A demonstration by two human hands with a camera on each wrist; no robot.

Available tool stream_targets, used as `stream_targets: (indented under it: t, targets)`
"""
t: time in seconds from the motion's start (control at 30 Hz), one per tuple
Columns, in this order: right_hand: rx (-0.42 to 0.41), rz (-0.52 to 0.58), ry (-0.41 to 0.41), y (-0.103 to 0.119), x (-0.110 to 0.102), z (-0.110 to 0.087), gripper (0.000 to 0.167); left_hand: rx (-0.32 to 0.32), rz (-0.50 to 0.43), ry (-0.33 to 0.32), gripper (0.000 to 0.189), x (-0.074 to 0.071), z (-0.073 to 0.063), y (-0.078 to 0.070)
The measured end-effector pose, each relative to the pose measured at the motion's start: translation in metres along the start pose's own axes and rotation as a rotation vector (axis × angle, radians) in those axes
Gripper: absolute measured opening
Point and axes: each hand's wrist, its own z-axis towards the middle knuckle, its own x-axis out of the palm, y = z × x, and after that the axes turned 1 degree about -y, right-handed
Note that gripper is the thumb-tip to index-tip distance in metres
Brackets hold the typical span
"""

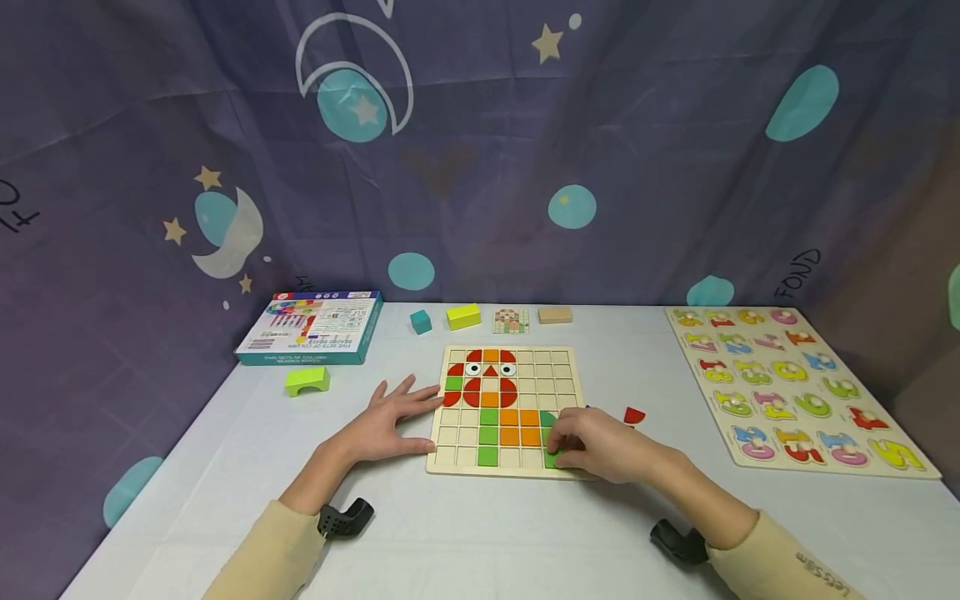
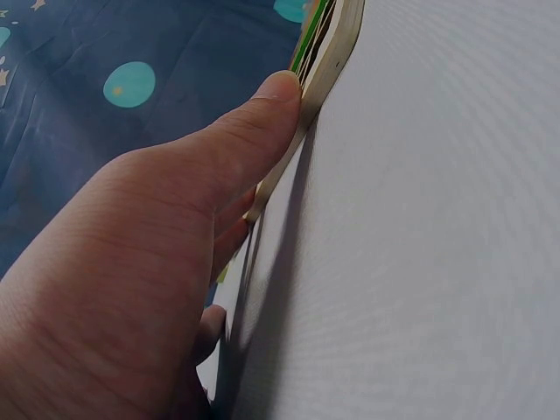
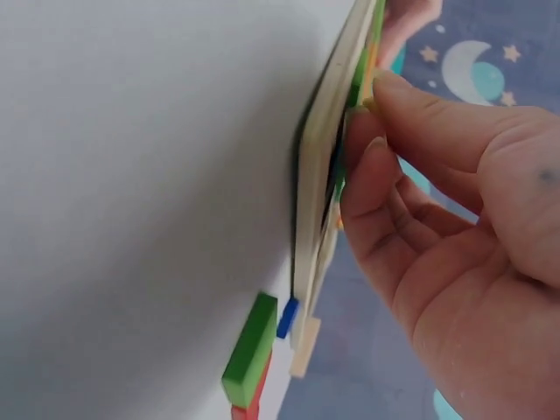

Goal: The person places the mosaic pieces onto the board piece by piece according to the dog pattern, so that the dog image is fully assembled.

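A square wooden grid board lies on the white table, filled partly with red, orange and green tiles and two eye tiles that make up a bird-like picture. My left hand is spread at its left side, thumb and fingertips at the edge; the left wrist view shows the thumb against the rim. Over the lower right corner, my right hand has its fingers curled, thumb and forefinger pinching a green tile. In the right wrist view the fingertips partly hide that tile.
Beyond the board stand a teal cube, a yellow block, a picture card and a tan block. A box and green arch are left, a number puzzle right. Loose red and green pieces lie beside the board.
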Motion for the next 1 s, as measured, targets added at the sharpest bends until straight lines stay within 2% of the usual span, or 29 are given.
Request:
stream_targets:
  t: [0.4,0.63,0.77,1.0]
  targets:
    - [0.062,0.092,-0.115,-0.022,-0.03,-0.017,0.015,-0.007,-0.006,0.002,0.077,0.0,0.0,0.001]
    - [0.148,0.068,-0.17,-0.039,-0.045,-0.028,0.017,-0.003,-0.004,0.003,0.077,0.0,0.0,0.002]
    - [0.177,0.033,-0.179,-0.048,-0.049,-0.034,0.017,0.001,-0.002,0.001,0.077,0.0,0.0,0.002]
    - [0.246,0.033,-0.167,-0.064,-0.05,-0.045,0.017,0.004,0.0,-0.001,0.077,0.0,0.0,0.002]
